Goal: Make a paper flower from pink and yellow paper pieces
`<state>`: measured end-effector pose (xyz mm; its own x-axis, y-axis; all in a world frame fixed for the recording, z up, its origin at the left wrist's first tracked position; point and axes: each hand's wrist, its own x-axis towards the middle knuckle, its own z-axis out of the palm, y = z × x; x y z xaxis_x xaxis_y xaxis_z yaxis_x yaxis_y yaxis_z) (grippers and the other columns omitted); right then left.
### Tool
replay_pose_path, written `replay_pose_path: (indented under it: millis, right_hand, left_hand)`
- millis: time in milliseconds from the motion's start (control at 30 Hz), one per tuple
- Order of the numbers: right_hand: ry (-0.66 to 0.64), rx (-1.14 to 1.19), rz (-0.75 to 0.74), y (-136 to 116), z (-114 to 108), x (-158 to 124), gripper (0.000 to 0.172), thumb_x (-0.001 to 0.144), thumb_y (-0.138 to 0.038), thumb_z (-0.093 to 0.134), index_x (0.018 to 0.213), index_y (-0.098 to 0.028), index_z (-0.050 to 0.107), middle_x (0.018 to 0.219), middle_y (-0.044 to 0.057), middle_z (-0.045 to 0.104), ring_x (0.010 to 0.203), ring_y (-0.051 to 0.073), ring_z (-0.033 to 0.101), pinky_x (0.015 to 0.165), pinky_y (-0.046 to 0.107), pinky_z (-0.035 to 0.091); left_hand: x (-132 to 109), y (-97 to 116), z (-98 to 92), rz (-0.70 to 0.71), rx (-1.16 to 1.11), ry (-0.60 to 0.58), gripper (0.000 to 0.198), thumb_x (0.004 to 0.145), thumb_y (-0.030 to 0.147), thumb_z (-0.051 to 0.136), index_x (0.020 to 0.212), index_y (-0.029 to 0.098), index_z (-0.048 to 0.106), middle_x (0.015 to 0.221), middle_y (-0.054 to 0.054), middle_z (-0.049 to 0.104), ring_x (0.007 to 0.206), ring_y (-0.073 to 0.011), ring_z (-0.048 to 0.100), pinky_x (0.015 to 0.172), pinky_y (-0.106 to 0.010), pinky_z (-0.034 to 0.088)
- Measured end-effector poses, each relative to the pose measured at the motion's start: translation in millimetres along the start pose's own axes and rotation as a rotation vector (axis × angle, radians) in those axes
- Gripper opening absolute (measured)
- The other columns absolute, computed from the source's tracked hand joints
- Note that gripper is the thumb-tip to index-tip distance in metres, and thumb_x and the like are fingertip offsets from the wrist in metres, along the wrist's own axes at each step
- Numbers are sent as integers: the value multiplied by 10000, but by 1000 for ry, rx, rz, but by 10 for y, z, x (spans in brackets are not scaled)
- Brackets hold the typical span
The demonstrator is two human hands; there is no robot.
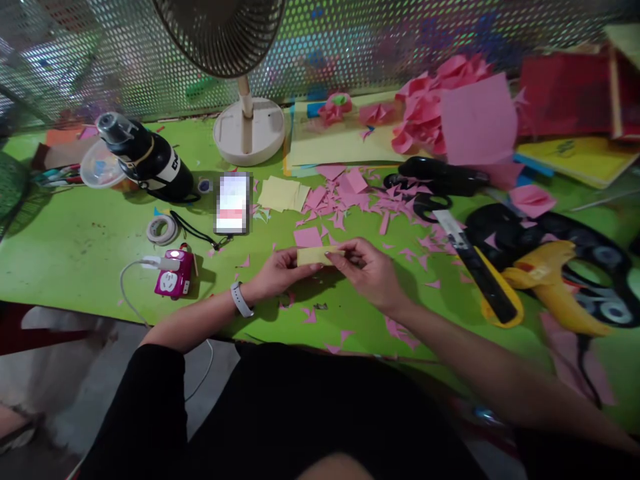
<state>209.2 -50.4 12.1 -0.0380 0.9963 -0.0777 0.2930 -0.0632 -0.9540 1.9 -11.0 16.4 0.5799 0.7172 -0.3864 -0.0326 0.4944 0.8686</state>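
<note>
A small folded piece of yellow paper is held level between my two hands above the front of the green table. My left hand pinches its left end, thumb along the near side. At its right end, my right hand grips it between thumb and fingers. Just beyond the paper lies a pink paper square. Farther back sits a stack of pale yellow paper squares, beside a heap of pink paper scraps.
A phone, a tape roll, a purple power adapter and a black bottle stand left. A fan is behind. To the right lie a utility knife, a yellow glue gun and pink paper flowers.
</note>
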Motion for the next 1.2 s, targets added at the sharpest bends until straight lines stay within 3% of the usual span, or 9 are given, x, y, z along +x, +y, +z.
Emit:
replay_pose_path:
  millis: [267,533,867,1200]
  right_hand:
    - [82,178,12,36,32,9,467,789,-671,772,933,-261,601,849,45,710,769,221,723,645,376,668]
    - [114,205,46,37,26,-1,543,741,-645,822,1026,-261,565,935,61,700,841,239,714,703,404,665]
    - [28,211,138,-18,26,8,548,751,-635,807,1049,-263,538,918,67,710,766,233,707,623,402,652]
    - [-59,196,140,-32,27,-2,442,785,-667,741,885,-266,586,807,29,683,677,197,675,572,373,640]
  left_hand:
    - [21,-3,10,-69,-116,-37,554,709,416,932,1106,83,736,1001,-129,780,709,-119,719,661,-234,559]
    - [45,-19,13,-33,-277,-42,489,710,336,940,1089,94,746,1046,-134,791,933,-185,770,851,-298,606]
    - [39,17,-9,-50,-277,-14,451,706,324,939,1040,98,738,955,-99,796,803,-125,749,790,-250,596]
    - [36,-19,-31,-22,-212,-15,486,740,373,917,1096,100,730,960,-96,797,770,-116,742,801,-265,590]
